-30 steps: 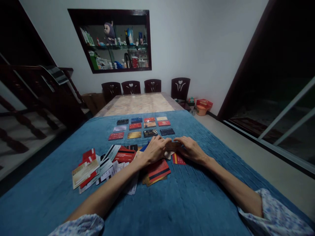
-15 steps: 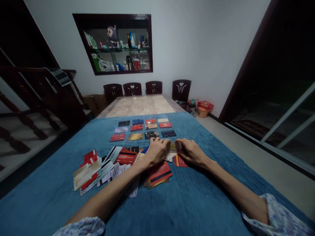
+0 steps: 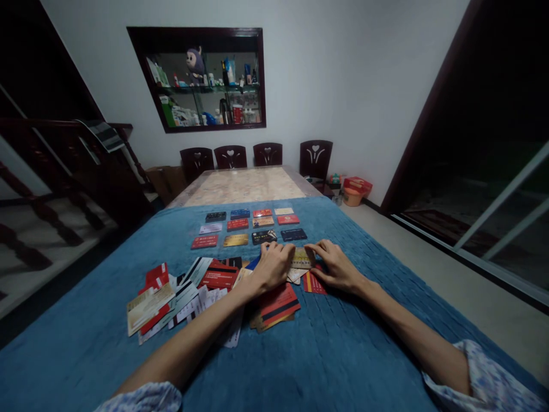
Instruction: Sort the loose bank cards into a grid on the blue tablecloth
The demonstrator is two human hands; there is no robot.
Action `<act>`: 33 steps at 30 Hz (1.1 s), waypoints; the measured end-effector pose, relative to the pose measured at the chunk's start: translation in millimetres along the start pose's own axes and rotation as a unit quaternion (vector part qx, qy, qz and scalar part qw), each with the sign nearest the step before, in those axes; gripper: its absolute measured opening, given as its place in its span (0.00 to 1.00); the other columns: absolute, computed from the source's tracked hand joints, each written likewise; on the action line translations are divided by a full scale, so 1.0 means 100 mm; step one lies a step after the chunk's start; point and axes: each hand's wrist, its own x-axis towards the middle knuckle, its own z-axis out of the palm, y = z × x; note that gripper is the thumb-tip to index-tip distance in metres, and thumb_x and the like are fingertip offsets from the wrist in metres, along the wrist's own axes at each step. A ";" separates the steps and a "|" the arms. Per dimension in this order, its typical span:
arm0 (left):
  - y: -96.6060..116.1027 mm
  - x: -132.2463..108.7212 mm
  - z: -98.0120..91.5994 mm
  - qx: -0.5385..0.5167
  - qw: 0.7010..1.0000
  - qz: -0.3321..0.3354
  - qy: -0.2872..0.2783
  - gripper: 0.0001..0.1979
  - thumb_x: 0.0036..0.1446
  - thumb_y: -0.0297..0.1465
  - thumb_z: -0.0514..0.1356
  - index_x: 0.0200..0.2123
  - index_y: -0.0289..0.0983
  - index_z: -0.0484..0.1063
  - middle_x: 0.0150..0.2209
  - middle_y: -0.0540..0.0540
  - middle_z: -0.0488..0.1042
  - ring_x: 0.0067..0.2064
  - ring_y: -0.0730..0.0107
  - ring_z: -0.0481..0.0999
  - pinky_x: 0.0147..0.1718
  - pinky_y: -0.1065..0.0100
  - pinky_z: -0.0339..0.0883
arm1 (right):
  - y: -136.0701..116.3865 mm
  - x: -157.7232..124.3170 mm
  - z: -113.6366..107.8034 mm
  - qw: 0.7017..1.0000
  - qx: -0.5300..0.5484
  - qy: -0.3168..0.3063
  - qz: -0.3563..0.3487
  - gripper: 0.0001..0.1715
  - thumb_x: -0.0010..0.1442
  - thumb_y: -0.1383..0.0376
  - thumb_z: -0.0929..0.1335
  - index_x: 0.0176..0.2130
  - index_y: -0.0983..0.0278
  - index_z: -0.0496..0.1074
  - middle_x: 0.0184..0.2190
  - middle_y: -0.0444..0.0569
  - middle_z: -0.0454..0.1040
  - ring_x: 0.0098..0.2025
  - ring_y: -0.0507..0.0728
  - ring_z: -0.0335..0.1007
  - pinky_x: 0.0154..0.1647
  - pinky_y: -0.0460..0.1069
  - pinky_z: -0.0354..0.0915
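Both my hands rest on a blue cloth (image 3: 326, 355) over a table. My left hand (image 3: 271, 266) and my right hand (image 3: 335, 266) hold a beige card (image 3: 302, 258) between them by its two ends, fingers curled onto it. Under and beside the hands lies a loose pile of cards (image 3: 214, 286), red, white and striped. A red striped card (image 3: 313, 284) lies just below my right hand. Beyond the hands, cards are laid out in neat rows (image 3: 251, 225).
Past the cloth the bare marble table top (image 3: 244, 186) runs to several dark wooden chairs (image 3: 316, 157) at the wall. A wall cabinet (image 3: 206, 80) holds bottles and a plush toy. A staircase rail is at the left, a glass door at the right, a red basket (image 3: 355, 187) on the floor.
The hands have stayed nearly in place on the beige card, which now shows more between them. The view has tilted down slightly.
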 end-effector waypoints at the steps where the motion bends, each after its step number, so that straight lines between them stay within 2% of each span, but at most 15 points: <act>1: 0.00 0.00 0.00 -0.005 1.000 -0.005 -0.003 0.17 0.60 0.25 0.50 0.52 0.38 0.65 0.46 0.40 0.75 0.47 0.57 0.68 0.48 0.55 0.54 | 0.01 0.00 0.00 1.000 -0.001 0.004 -0.003 0.30 0.58 0.64 0.67 0.60 0.62 0.62 0.44 0.56 0.67 0.46 0.63 0.64 0.45 0.57 0.62; 12: -0.01 -0.01 -0.06 -0.021 0.999 -0.008 -0.025 0.25 0.53 0.28 0.56 0.56 0.37 0.63 0.48 0.40 0.73 0.52 0.53 0.65 0.51 0.51 0.53 | 0.00 0.00 -0.01 0.999 -0.016 0.017 -0.028 0.30 0.63 0.60 0.65 0.62 0.61 0.60 0.45 0.58 0.68 0.45 0.63 0.64 0.44 0.58 0.64; 22: -0.02 -0.01 -0.10 -0.013 0.999 -0.018 -0.031 0.20 0.55 0.30 0.57 0.52 0.38 0.64 0.49 0.40 0.71 0.54 0.53 0.64 0.53 0.50 0.53 | 0.04 0.00 -0.04 0.999 -0.026 -0.004 -0.020 0.28 0.63 0.58 0.65 0.60 0.62 0.64 0.48 0.59 0.68 0.48 0.64 0.62 0.46 0.59 0.64; 28: -0.03 -0.01 -0.08 -0.011 1.000 -0.009 -0.011 0.20 0.53 0.31 0.59 0.51 0.37 0.66 0.55 0.37 0.66 0.58 0.53 0.61 0.55 0.48 0.52 | 0.04 -0.01 -0.05 1.000 -0.016 -0.011 -0.021 0.29 0.62 0.58 0.65 0.60 0.62 0.65 0.50 0.59 0.68 0.50 0.65 0.61 0.48 0.60 0.63; 33: 0.00 -0.01 -0.10 -0.011 0.999 -0.015 -0.032 0.19 0.53 0.30 0.60 0.49 0.37 0.66 0.54 0.38 0.67 0.58 0.52 0.61 0.56 0.47 0.52 | 0.02 -0.01 -0.07 0.999 -0.008 -0.027 -0.017 0.27 0.63 0.57 0.65 0.60 0.61 0.66 0.50 0.58 0.69 0.51 0.65 0.61 0.48 0.61 0.62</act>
